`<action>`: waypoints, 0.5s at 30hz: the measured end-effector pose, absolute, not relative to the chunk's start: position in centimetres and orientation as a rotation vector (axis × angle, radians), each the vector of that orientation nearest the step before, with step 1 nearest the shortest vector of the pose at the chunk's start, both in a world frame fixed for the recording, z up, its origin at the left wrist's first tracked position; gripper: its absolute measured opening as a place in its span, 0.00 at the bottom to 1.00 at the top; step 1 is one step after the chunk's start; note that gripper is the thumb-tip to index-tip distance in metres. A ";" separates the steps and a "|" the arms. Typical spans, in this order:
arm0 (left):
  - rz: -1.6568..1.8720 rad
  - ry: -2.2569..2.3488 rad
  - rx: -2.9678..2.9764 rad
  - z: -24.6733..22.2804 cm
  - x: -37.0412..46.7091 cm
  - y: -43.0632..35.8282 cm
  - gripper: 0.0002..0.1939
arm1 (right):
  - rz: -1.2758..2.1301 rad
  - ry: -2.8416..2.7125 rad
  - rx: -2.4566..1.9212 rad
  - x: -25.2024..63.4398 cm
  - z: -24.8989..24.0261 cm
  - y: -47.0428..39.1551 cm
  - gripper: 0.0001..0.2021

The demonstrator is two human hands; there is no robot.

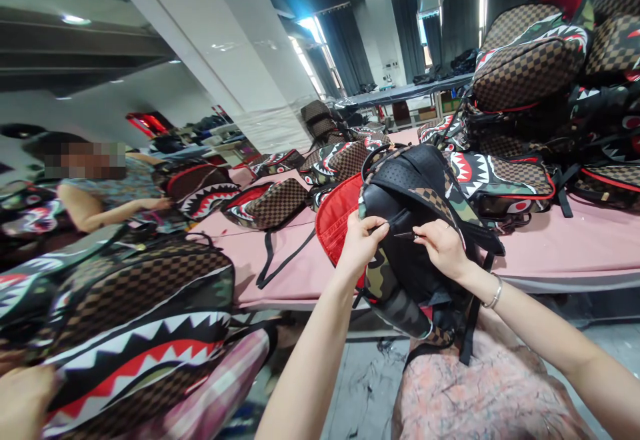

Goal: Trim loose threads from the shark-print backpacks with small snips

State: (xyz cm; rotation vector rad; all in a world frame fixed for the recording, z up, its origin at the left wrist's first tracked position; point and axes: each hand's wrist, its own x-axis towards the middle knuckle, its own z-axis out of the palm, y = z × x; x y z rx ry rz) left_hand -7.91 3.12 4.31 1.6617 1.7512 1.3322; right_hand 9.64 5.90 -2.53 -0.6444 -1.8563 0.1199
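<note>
one backpack is at the near edge of the table, above the lap, with the left hand and right hand before it. a second backpack is to its left, a co-worker beyond that. piled bags sit at right; a pillar rises behind.

Black-backed backpack, open, red lining showing

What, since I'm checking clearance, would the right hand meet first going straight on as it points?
Probably the left hand, just across from the right hand; depth is unclear, so it might brush the backpack behind them first.
</note>
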 end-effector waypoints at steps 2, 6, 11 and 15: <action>1.364 1.741 1.721 4.0 -8.1 3.3 0.07 | 0.258 -1.795 -0.630 9.7 -2.6 5.1 0.06; 1.661 1.578 1.730 2.0 -8.4 3.4 0.18 | 0.594 -1.726 -0.635 10.7 -3.6 2.9 0.08; 1.860 1.667 1.228 -2.0 -9.0 1.9 0.24 | 0.813 -1.607 -0.792 13.2 -6.7 1.9 0.09; 1.702 1.677 1.101 -4.8 -10.7 -1.1 0.25 | 0.869 -1.504 -0.899 15.1 -9.7 1.8 0.10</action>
